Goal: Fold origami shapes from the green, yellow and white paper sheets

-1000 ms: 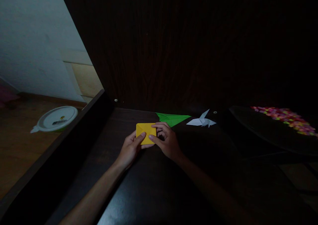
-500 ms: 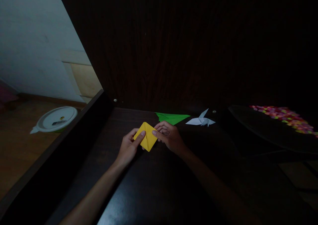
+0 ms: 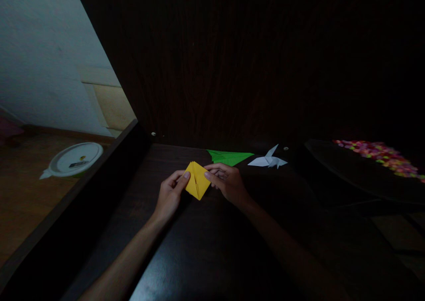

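A yellow folded paper [image 3: 198, 183], diamond-shaped with a crease line down its middle, is held up between both hands above the dark tabletop. My left hand [image 3: 171, 191] pinches its left corner, thumb on the front face and fingers behind. On the opposite corner, my right hand [image 3: 226, 181] grips with the thumb in front and the other fingers curled at the back. Just beyond the right hand lies a green folded paper [image 3: 232, 157], partly covered by that hand. A white origami bird [image 3: 269, 159] rests to its right.
The dark wooden tabletop [image 3: 146, 194] meets an upright panel [image 3: 206, 71] at the back and a raised side board [image 3: 99, 168] on the left. On the floor at left stands a tub with a white lid [image 3: 76, 159]. At right is a dark object with a multicoloured patch [image 3: 378, 157].
My left thumb has slid outward to the left edge of the yellow paper, uncovering more of its face. The right hand has barely shifted.
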A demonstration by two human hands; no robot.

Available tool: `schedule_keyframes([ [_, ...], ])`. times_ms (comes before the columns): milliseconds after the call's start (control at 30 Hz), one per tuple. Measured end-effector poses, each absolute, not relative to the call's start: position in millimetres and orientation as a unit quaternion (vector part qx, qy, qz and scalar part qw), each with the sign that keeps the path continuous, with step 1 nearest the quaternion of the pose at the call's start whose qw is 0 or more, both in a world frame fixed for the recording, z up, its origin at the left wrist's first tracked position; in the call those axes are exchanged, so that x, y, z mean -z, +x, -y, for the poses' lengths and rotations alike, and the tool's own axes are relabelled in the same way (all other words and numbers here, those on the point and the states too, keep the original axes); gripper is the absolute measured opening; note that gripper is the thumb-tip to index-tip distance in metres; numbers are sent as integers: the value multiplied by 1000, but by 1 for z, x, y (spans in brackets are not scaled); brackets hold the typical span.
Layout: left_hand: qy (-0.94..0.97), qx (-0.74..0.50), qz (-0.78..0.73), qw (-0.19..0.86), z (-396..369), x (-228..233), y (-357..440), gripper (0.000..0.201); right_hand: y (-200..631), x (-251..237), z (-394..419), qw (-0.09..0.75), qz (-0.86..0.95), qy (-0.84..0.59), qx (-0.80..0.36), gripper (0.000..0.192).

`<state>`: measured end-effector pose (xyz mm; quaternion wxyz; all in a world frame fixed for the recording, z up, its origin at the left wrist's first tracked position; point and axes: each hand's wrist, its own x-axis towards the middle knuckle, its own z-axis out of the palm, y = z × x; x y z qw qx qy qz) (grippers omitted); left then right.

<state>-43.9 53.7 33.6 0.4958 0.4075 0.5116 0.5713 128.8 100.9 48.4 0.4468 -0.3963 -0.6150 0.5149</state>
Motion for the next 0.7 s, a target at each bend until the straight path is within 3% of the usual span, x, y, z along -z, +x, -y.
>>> schedule_keyframes([
  [267,391,-615,-497,471,-54,-34,-41,45,126,-48,-100,469,577,-399,-537,25],
  [500,466,-613,-510,384,-53,-32,-47,12,126,-48,-99,499,566,-395,-524,24],
  [700,465,-613,-468,435,-50,-33,-48,25,129,-48,-104,485,569,-393,-536,21],
])
